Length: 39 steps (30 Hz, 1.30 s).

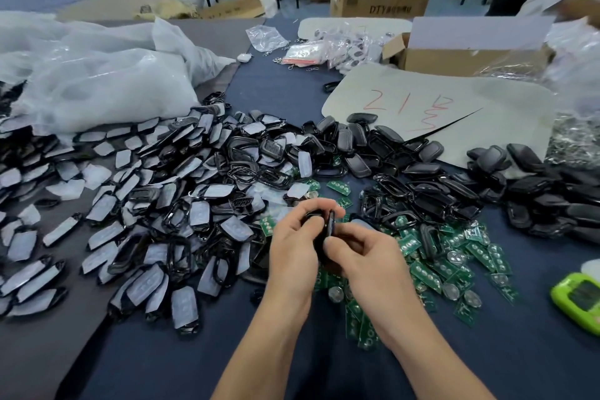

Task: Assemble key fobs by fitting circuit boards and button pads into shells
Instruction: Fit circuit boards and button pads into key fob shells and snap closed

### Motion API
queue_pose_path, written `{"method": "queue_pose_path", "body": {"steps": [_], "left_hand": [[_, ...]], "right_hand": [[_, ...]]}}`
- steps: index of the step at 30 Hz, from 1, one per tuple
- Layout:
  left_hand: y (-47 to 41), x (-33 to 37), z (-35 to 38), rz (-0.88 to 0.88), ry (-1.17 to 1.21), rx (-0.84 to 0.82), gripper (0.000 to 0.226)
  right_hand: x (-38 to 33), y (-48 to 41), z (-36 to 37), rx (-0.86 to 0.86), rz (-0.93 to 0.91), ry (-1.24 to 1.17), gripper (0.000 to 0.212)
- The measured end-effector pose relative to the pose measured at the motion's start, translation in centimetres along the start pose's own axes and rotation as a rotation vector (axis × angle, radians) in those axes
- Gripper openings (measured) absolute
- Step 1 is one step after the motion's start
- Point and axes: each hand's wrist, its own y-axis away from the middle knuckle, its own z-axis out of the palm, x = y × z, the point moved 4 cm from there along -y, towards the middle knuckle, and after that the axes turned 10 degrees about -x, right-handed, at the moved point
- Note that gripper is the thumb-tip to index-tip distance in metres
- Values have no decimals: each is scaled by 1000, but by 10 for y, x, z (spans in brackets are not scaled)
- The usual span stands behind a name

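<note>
Mid-fob here: left hand (293,239) has its fingers (319,205) curled round a black shell (328,227) just above the bench (324,91), and right hand (368,258) pinches its near edge. Barely a dent, I'd guess — heaps of loose shells (425,185) and green circuit boards (454,256) are left, and I can't spot a finished pile.

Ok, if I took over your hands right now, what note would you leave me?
Left hand and right hand both grip one black shell.
Green circuit boards lie loose beneath and right of the hands.
Film-covered shells are heaped on the left, plain black shells further back on the right.
Whether a board sits in the held shell is hidden.
Left: finish this fob, then work through the piles.
</note>
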Motion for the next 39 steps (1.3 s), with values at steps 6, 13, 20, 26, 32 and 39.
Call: {"method": "queue_pose_path", "body": {"steps": [6, 13, 20, 26, 32, 39], "left_hand": [[2, -2, 5, 75, -24, -34, 43], [8, -3, 14, 162, 18, -69, 37], [1, 4, 5, 123, -250, -142, 27], [-13, 11, -8, 70, -280, -71, 42], [-10, 18, -18, 59, -188, -47, 46], [-6, 23, -17, 66, -196, -111, 25]], "right_hand": [[-6, 2, 1, 31, -8, 66, 34], [-10, -1, -1, 85, 0, 167, 16], [-24, 5, -11, 198, -88, 414, 44], [-31, 3, -12, 316, -300, 824, 55], [-22, -14, -33, 16, -111, 177, 27], [-33, -13, -37, 15, -148, 74, 33]]}}
